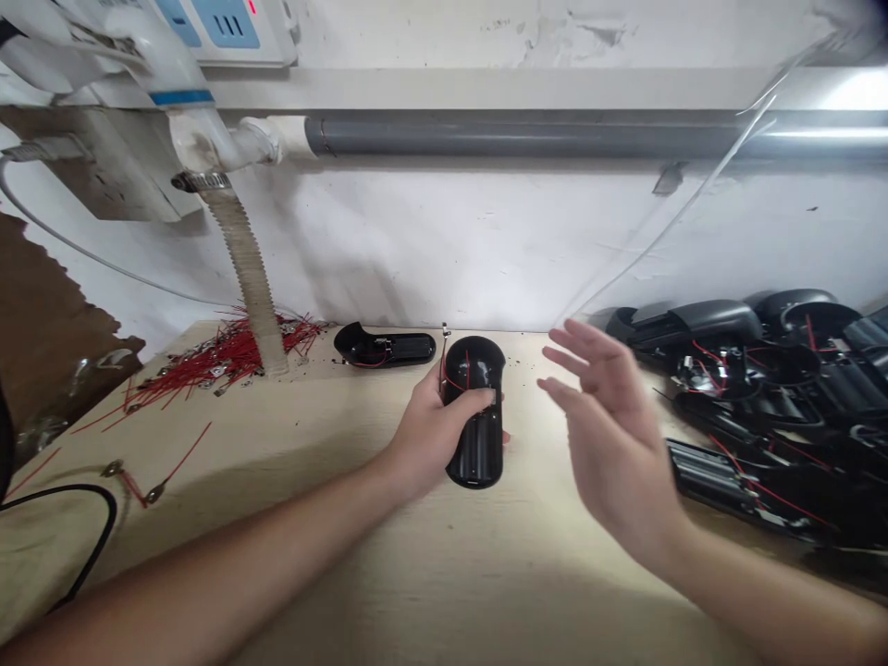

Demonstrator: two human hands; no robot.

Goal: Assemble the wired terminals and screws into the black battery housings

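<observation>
My left hand (440,421) grips a black plastic housing half (478,453) over the middle of the table, its round end pointing away from me. The thumb presses on the inside near the housing's middle, and the other fingers wrap underneath. A thin red wire with a small metal contact (445,330) sticks out at the housing's upper left. To the right, my right hand (610,425) is raised in the air with its fingers spread and nothing in them, slightly blurred. A second black housing half (395,350) lies by the wall, with a red wire inside it.
Several black housing parts (783,398) with red wires are piled at the right. A heap of red wires (228,356) lies at the back left around a ribbed hose (246,268). Loose wired contacts (149,490) and a black cable (104,527) are nearer on the left.
</observation>
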